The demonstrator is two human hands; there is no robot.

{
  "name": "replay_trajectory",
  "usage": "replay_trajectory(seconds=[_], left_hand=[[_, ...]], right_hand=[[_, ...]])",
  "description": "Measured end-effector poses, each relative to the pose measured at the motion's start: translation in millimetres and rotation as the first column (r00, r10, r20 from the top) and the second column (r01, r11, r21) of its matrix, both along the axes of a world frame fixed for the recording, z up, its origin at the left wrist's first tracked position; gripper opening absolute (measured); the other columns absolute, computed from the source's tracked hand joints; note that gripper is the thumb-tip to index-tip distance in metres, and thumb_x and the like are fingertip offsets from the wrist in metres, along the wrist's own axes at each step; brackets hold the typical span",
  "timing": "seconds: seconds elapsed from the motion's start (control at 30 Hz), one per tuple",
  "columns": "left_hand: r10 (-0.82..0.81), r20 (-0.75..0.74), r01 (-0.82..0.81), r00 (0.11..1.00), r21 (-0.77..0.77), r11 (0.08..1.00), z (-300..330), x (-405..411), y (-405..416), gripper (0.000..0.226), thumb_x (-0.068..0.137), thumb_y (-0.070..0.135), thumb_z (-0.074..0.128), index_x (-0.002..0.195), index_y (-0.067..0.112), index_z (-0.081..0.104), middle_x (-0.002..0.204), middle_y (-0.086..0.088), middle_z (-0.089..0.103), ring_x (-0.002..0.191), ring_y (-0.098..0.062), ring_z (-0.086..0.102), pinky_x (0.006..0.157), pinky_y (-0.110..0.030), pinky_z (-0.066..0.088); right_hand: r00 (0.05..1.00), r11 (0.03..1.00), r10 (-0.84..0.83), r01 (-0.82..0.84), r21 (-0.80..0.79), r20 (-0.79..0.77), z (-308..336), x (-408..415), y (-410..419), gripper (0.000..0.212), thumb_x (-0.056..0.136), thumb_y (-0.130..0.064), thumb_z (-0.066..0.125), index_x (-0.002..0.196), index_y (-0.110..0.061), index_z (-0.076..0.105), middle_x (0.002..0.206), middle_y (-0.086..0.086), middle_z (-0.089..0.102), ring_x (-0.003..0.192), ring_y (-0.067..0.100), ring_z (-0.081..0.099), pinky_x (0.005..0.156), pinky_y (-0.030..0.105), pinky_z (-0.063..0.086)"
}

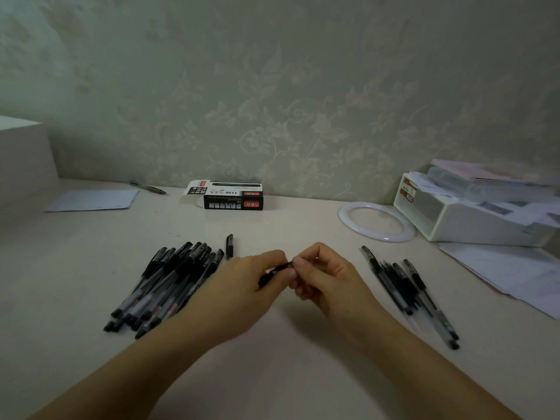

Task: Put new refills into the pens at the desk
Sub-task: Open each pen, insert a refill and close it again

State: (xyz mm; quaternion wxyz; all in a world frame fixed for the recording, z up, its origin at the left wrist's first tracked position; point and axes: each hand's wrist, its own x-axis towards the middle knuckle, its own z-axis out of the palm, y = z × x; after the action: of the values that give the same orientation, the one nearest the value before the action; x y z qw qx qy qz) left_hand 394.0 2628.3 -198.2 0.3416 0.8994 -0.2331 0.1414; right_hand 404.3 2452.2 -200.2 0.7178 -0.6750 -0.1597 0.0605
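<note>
Black pen [274, 272] pinched between left hand [242, 286] and right hand [324, 280].
Maybe they twist it open; a refill must go in next.

Both hands meet over the desk [288, 353] middle. Left hand [242, 292] grips a black pen [274, 272], fingers curled round it; right hand [321, 277] pinches the pen's upper end with thumb and fingers. Pen tilted, mostly hidden by fingers. Big pen pile [169, 283] left of the hands, smaller pen pile [409, 292] right of them, well apart. Loose cap [229, 245] just beyond the left pile. Open black box [231, 197] at the back edge by the wall. Paper [94, 200] and a lone pen [148, 187] at back left. White ring [375, 221], white tray [472, 219] with papers at back right.
</note>
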Motion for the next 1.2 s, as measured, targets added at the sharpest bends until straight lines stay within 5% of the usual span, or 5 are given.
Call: replay_trajectory(seconds=[0.27,0.43,0.6,0.9,1.2], left_hand=[[0.167,0.023,-0.166,0.986,-0.039,0.985,-3,3,1,0.041,0.084,0.069,0.034,0.081,0.028,0.04,0.051,0.003,0.045,0.045,-0.008,0.041,0.044,-0.022,0.029],[0.104,-0.05,-0.107,0.993,-0.081,0.991,-7,7,4,0.016,0.098,0.025,0.044,0.084,0.025,0.038,0.055,0.008,0.048,0.046,-0.008,0.042,0.045,-0.024,0.034],[0.133,0.023,-0.133,0.991,0.02,0.991,-10,8,4,0.01,0.095,0.026,0.054,0.091,0.027,0.045,0.085,0.013,0.053,0.075,-0.002,0.052,0.063,-0.015,0.043],[0.035,0.097,-0.035,0.995,-0.006,0.999,-4,4,0,0.011,0.09,0.028,0.063,0.089,0.026,0.053,0.086,0.016,0.055,0.087,-0.001,0.05,0.072,-0.012,0.042],[-0.015,0.072,0.015,0.997,-0.005,1.0,0,4,1,0.009,0.094,0.023,0.057,0.092,0.021,0.066,0.079,0.014,0.061,0.077,-0.001,0.057,0.066,-0.011,0.043]], right_hand=[[0.966,0.97,-0.239,0.241,-0.007,0.093,-4,8,-6,0.004,0.093,-0.015,0.064,0.092,-0.012,0.064,0.079,0.004,0.073,0.071,0.012,0.067,0.068,0.022,0.053],[0.878,0.774,-0.247,0.433,-0.462,0.41,-14,12,-17,0.017,0.083,-0.012,0.069,0.081,-0.025,0.057,0.076,-0.008,0.068,0.071,0.005,0.064,0.067,0.018,0.053],[0.875,0.606,-0.083,0.424,-0.672,0.477,-19,12,-19,0.013,0.087,-0.021,0.067,0.082,-0.029,0.059,0.077,-0.013,0.06,0.068,0.0,0.055,0.063,0.019,0.045],[0.917,0.854,-0.192,0.332,-0.401,0.35,-10,11,-13,0.025,0.084,-0.056,0.064,0.08,-0.031,0.068,0.078,-0.014,0.07,0.072,0.003,0.063,0.066,0.017,0.049],[0.973,0.96,-0.095,0.146,-0.24,0.212,-11,14,-14,0.01,0.087,-0.015,0.073,0.08,-0.023,0.074,0.074,-0.001,0.074,0.069,0.008,0.066,0.067,0.016,0.05]])
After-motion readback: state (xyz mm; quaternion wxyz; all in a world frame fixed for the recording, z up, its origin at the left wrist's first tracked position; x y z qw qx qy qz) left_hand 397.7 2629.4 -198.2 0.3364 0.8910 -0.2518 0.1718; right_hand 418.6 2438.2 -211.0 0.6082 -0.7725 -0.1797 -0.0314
